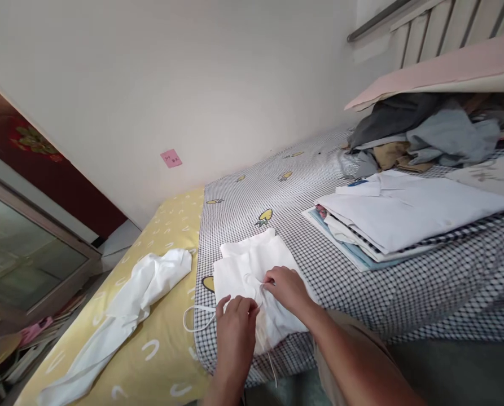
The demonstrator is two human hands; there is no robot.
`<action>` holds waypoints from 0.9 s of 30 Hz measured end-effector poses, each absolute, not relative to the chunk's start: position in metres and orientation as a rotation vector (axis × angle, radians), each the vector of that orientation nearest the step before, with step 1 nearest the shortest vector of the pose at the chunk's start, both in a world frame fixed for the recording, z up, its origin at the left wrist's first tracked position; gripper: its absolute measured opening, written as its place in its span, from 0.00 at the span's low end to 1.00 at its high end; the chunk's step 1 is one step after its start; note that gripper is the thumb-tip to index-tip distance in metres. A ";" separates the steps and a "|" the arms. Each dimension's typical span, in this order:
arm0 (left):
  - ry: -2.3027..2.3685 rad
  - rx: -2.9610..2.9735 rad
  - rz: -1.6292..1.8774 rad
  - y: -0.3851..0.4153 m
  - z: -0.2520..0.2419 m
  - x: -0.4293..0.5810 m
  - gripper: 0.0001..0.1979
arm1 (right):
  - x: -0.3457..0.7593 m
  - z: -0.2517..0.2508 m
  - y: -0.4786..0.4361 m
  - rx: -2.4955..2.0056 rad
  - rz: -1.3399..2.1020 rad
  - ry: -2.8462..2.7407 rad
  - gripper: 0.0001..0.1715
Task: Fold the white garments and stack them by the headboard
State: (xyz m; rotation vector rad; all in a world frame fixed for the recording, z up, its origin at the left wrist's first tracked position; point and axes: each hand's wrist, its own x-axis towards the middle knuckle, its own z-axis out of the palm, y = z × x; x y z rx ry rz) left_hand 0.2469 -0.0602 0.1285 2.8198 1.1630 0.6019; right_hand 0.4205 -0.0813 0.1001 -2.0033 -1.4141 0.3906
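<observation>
A white garment (233, 274) lies folded in front of me at the edge of the bed. My right hand (289, 288) is closed over its middle, pinching a thin white drawstring between thumb and fingertips. Lower and to the left, my left hand (237, 322) rests on the cloth with its fingertips closed on the string's other part. The string curves between the two hands. A loop of white cord (184, 320) sticks out past the garment's left side, and a thin string end (274, 369) hangs from its front edge.
Left on the yellow sheet (150, 349) lies a crumpled white cloth (144, 287). A stack of folded clothes, topped by a white shirt (408, 208), sits at right on the checked sheet (272, 183). Behind it are piled grey clothes (450, 132) under a pink-edged cover (442, 70).
</observation>
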 end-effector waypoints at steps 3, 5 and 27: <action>1.228 2.769 0.656 -0.063 0.114 0.241 0.09 | 0.419 0.098 -0.082 -1.998 0.379 -1.395 0.08; 1.228 2.761 0.669 -0.064 0.106 0.241 0.10 | 0.418 0.097 -0.082 -1.982 0.372 -1.387 0.08; 1.450 3.036 0.966 -0.112 -0.011 0.234 0.28 | 0.428 0.044 -0.068 -1.607 0.331 -0.986 0.14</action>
